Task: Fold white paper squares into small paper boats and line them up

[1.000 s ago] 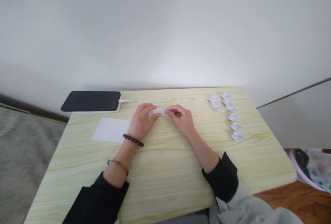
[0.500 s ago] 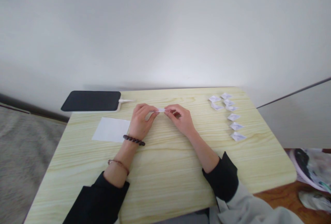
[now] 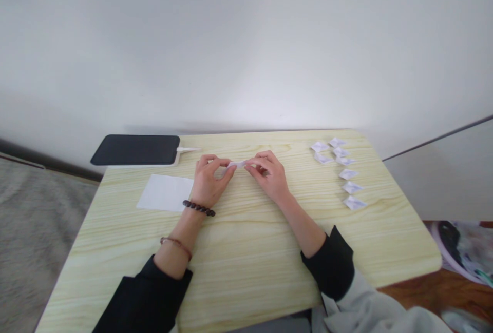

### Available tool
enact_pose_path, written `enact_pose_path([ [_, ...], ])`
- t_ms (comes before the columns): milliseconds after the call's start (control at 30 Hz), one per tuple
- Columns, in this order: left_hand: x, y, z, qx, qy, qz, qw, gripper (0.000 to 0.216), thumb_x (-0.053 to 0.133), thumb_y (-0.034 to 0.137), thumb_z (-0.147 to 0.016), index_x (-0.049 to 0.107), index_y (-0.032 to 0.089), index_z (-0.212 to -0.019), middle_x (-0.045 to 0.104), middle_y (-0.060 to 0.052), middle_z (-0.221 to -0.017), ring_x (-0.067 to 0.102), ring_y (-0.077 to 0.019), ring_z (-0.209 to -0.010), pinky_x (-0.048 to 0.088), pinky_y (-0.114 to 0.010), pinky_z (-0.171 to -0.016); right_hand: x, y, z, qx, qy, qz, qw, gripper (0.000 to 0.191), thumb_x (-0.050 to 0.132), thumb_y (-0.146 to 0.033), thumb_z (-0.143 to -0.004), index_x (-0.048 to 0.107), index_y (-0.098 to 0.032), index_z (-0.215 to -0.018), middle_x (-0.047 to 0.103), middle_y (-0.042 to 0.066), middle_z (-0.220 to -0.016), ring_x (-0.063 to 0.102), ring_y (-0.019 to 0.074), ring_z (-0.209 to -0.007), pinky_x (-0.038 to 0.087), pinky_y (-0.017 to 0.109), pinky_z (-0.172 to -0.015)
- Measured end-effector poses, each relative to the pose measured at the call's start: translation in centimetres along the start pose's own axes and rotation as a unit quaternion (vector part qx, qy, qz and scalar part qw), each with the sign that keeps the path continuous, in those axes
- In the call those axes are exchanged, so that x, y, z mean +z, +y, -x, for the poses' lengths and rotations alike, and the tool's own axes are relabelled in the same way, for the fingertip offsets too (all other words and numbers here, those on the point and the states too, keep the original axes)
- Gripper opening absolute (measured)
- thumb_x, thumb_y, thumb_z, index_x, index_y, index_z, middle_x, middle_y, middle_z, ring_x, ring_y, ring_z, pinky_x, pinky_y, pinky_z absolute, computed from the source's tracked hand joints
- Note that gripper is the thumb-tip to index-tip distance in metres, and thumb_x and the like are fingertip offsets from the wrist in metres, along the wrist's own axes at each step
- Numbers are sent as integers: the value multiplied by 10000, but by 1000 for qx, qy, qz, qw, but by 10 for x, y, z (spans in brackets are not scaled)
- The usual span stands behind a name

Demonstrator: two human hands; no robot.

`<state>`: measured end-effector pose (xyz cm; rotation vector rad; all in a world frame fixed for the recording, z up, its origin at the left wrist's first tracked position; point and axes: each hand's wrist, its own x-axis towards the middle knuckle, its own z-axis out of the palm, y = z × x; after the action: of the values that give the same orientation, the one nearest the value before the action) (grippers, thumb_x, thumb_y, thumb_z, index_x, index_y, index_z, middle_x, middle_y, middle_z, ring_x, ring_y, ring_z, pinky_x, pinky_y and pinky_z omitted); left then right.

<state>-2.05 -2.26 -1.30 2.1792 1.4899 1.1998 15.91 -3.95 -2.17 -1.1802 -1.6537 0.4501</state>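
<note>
A small folded piece of white paper (image 3: 238,164) spans the gap between my two hands, just above the middle of the table. My left hand (image 3: 210,179) pinches its left end between thumb and fingers. At the other end, my right hand (image 3: 269,175) grips it with thumb and forefinger. The fingertips hide much of the paper, so its full shape cannot be made out. Close to my left wrist lies a flat white sheet of paper (image 3: 162,192). Over on the right side rest several small folded paper boats (image 3: 352,187), some in a column.
A dark-screened tablet or phone (image 3: 136,150) with a white cable (image 3: 188,149) plugged in lies at the back left, overhanging the table edge. The pale wood-grain table (image 3: 246,261) meets a white wall (image 3: 246,45). A basin (image 3: 458,251) with things in it stands at lower right.
The fingers have shifted slightly on the folded paper, which now looks a little bent and shows more beneath the left fingers. The sheet and the paper boats stay where they were.
</note>
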Motion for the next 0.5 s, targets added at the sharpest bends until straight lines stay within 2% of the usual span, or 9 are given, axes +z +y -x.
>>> enact_pose_path([
  [200,0,-1,0,-9,-12,0,1000,133,647,327,-810,702,208,-833,661,-35,-856,600,-195,-882,457,-366,-881,1,2,1,-2,-7,13,1000,162,603,-310,-862,726,-249,-947,535,21,-875,495,64,-563,487,228,-564],
  [500,0,-1,0,15,-21,-2,1000,125,637,325,-825,700,218,-843,688,-26,-850,607,-194,-870,444,-355,-863,1,3,1,-9,-2,25,1000,171,599,-312,-865,721,-269,-977,534,22,-897,495,64,-563,484,225,-560],
])
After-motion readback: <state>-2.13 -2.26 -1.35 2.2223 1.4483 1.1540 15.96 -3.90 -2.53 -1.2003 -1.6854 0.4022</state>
